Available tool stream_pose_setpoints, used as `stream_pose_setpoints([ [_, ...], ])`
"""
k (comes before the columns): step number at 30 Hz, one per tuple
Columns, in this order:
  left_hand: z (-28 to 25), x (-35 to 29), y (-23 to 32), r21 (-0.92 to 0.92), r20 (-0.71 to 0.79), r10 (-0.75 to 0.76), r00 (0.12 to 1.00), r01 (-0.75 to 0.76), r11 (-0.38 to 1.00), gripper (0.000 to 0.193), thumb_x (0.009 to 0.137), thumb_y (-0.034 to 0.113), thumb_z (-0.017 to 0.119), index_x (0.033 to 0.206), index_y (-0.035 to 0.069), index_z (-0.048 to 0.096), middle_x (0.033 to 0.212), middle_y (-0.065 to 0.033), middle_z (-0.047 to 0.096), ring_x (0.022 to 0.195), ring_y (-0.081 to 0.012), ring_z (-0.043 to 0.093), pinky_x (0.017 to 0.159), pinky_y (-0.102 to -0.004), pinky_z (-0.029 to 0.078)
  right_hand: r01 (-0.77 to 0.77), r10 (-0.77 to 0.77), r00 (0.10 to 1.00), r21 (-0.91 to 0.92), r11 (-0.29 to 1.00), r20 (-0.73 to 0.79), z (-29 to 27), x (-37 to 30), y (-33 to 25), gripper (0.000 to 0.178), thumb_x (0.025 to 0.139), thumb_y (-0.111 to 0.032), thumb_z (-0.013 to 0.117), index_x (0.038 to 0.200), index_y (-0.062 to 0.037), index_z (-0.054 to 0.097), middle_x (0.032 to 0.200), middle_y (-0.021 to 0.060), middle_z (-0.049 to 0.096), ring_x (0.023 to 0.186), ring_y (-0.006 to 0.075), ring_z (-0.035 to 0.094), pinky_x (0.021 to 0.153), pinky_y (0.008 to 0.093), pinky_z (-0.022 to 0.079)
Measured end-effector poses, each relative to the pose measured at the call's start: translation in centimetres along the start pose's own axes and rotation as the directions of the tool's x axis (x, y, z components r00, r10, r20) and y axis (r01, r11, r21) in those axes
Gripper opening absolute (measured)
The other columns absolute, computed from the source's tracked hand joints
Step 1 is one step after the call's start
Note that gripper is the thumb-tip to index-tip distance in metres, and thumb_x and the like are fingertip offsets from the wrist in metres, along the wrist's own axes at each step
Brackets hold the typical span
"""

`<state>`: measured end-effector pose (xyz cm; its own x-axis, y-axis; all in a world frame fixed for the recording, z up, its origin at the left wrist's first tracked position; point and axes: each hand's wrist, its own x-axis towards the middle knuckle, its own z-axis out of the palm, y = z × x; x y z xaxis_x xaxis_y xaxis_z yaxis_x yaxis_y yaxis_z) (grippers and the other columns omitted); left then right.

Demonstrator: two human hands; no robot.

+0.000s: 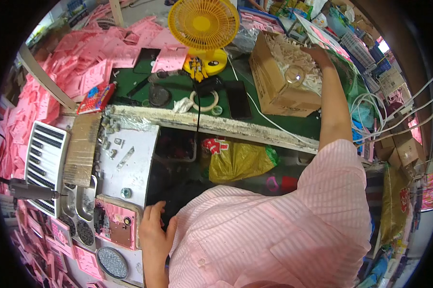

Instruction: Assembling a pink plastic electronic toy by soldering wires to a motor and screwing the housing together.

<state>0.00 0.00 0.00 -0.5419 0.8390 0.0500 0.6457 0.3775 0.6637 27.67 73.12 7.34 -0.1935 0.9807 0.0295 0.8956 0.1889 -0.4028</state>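
My right arm stretches out to the far right, and my right hand is at the side of a cardboard box heaped with cream-white parts. Its fingers are small and partly hidden against the parts, so their grip does not show. A clear round tape roll lies on the heap. At the near left, my left hand rests by the white worktop's edge with thumb and fingers apart and nothing in it. Beside it lies a pink plastic panel with a black part fixed on, set in a worn frame.
A yellow fan stands at the back beside piled pink panels. On the green bench are a masking tape roll and a phone. A screwdriver hangs over a keyboard-like white panel. Screws fill a round dish.
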Motion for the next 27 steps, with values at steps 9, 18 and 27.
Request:
stream_pose_setpoints([
  [9,1.5,-2.3,0.7,-0.009,-0.035,-0.132,0.991,0.131,0.991,0.033,0.079,0.010,0.074,0.109,0.000,0.064,0.089,-0.0132,0.062,0.067,-0.0240,0.056,0.060,-0.0353,0.047,0.248,-0.209,0.930,-0.094,0.964,0.302,2.2,-2.2,-1.9,0.085,0.078,-0.047,0.073,0.148,-0.0094,0.043,0.146,0.0155,0.050,0.125,0.0317,0.056,0.101,0.0415,0.046],
  [18,1.7,-1.0,1.5,0.000,-0.021,-0.152,0.988,0.152,0.988,0.029,0.079,0.008,0.074,0.105,0.001,0.066,0.088,-0.0101,0.063,0.067,-0.0212,0.057,0.060,-0.0324,0.047,0.371,-0.331,0.916,-0.166,0.914,0.225,3.3,0.0,0.7,0.070,0.081,-0.041,0.071,0.140,-0.0097,0.051,0.133,0.0182,0.061,0.119,0.0322,0.060,0.100,0.0383,0.047],
  [27,2.2,-1.3,1.3,-0.050,-0.026,-0.122,0.992,0.120,0.991,0.027,0.079,0.008,0.074,0.103,0.000,0.066,0.086,-0.0106,0.062,0.065,-0.0214,0.057,0.059,-0.0328,0.047,0.413,-0.401,0.902,-0.055,0.909,0.159,3.4,-1.6,-0.3,0.059,0.079,-0.027,0.073,0.131,-0.0041,0.058,0.134,0.0172,0.059,0.122,0.0291,0.058,0.103,0.0367,0.045],
])
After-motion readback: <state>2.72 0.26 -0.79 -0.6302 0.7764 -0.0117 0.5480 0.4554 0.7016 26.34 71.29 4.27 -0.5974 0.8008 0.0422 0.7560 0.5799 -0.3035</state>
